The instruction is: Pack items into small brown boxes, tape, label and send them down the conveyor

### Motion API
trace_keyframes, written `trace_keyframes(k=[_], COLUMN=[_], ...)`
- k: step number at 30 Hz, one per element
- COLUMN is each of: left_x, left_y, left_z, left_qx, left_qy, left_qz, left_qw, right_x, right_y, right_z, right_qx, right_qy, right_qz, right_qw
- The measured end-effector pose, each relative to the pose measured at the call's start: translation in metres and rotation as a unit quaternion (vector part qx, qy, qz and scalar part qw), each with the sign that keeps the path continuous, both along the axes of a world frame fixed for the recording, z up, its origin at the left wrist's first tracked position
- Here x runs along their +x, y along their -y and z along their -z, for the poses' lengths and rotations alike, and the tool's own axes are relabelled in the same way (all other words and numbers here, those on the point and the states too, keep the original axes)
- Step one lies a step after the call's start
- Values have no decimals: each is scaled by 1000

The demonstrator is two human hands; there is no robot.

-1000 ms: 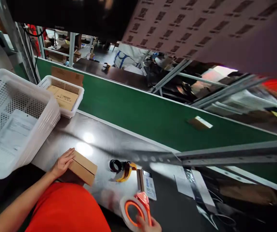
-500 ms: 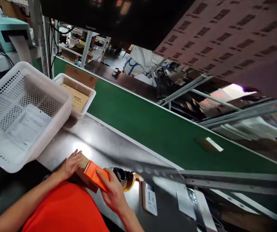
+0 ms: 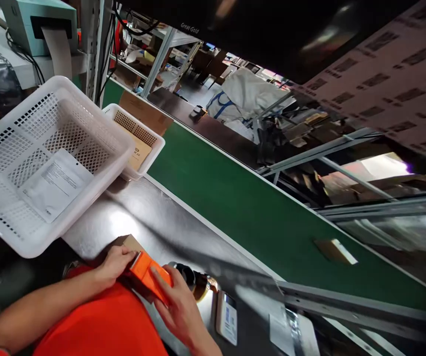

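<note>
My right hand (image 3: pixel 177 301) grips an orange tape dispenser (image 3: pixel 148 277) held over a brown cardboard box (image 3: pixel 133 243) close to my body. My left hand (image 3: pixel 118 262) is closed, its fingertips together at the dispenser's front edge, beside the box; whatever they pinch is too small to make out. The box is partly covered by my hands and the dispenser. Just past my right hand are a black ring-shaped thing (image 3: pixel 186 274) and a yellow tape roll (image 3: pixel 201 287); whether they join the dispenser is hidden.
A calculator-like device (image 3: pixel 226 316) lies to the right on the metal table (image 3: pixel 123 212). Left stands a white basket (image 3: pixel 118 163) holding a white packet (image 3: pixel 59 185), with a smaller basket (image 3: pixel 157 148) behind. A small box (image 3: pixel 335 251) sits on the green conveyor belt (image 3: pixel 213 183). A screen (image 3: pixel 253 29) hangs overhead.
My left hand's fingers were stretched flat over the box and are now curled together at the dispenser's front edge. My right hand keeps its grip. The view has shifted somewhat.
</note>
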State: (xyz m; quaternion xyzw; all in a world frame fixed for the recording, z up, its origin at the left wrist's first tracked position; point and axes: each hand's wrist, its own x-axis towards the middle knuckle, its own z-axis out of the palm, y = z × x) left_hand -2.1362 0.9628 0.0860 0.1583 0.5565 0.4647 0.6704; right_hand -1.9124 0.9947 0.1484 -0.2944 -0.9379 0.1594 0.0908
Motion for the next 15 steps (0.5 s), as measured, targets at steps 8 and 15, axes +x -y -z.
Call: trace_keyframes(k=[8, 15], left_x=[-50, -67], left_y=[-26, -40], left_z=[17, 46], left_qx=[88, 69], left_qy=[-316, -127], left_qz=[-16, -59], left_qw=[945, 988], right_x=[-16, -36], right_y=[1, -9], right_z=[-30, -32], right_qx=[-138, -104], right_qy=[212, 266], right_qz=[113, 105], right_qw=[961, 953])
